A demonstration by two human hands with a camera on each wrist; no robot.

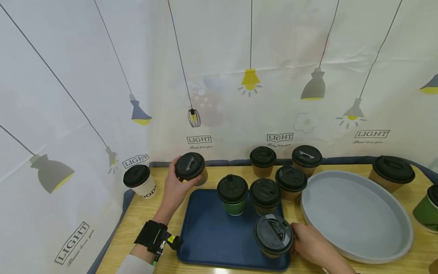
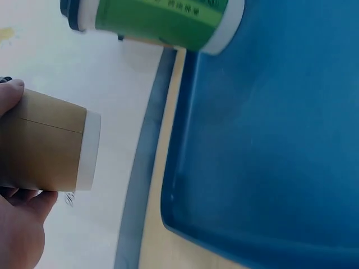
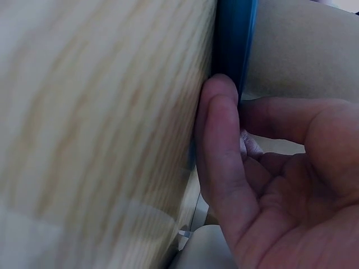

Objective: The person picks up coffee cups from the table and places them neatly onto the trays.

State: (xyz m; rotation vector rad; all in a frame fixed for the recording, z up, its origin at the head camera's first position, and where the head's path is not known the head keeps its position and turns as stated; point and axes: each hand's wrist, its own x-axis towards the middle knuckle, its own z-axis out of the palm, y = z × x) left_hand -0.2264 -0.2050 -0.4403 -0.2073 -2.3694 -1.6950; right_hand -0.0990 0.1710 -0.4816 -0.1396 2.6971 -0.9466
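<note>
My left hand (image 1: 175,189) grips a brown paper cup (image 1: 190,167) with a black lid, beyond the back left corner of the blue tray (image 1: 215,239). Its pale bottom edge shows in the left wrist view, where the cup (image 2: 47,140) lies sideways. Down at the tray's right edge, my right hand (image 1: 309,242) pinches the rim (image 3: 234,42) between thumb and fingers. Close to that hand a brown cup (image 1: 273,235) with a taped black lid stands on the tray. A green cup (image 1: 234,208) and another brown cup (image 1: 265,195), both lidded, stand near the tray's back edge.
Behind the tray are several lidded brown cups (image 1: 262,161). A round grey tray (image 1: 356,217) lies to the right, flanked by a brown cup (image 1: 392,173) and a green cup (image 1: 427,209). At far left stands a white cup (image 1: 139,182). A printed cloth (image 1: 226,45) hangs behind.
</note>
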